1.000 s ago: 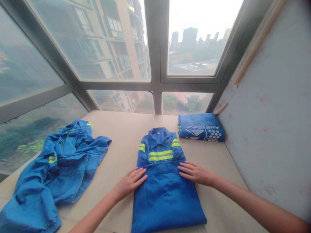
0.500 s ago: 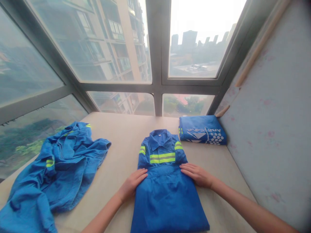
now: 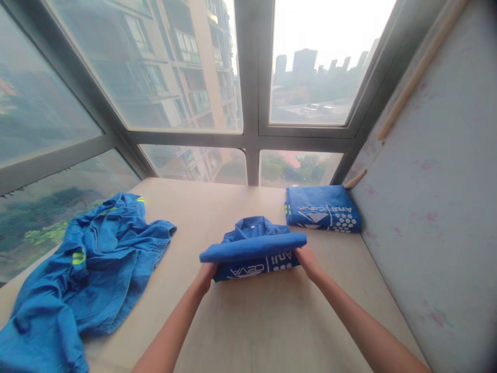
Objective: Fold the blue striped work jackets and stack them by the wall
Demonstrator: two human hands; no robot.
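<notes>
In the middle of the tabletop a blue work jacket [image 3: 248, 249] is doubled over, its lower part raised and lying toward the collar. White lettering shows upside down on the lower face of the fold. My left hand [image 3: 207, 273] grips the fold's left side, and my right hand [image 3: 305, 259] grips its right side. Both sets of fingers are mostly hidden behind and under the cloth. The collar still shows beyond the fold, while the yellow chest stripe is covered.
A crumpled blue jacket [image 3: 97, 264] with yellow stripes lies along the left. At the back right, by the wall [image 3: 430, 207], sits a folded blue garment [image 3: 316, 199] with white print. Windows [image 3: 310, 67] rise behind the pale tabletop [image 3: 256, 321].
The jacket's lower part has been lifted and turned away from me over the chest, uncovering the lettering. My hands, earlier resting flat on its sides, now hold the fold.
</notes>
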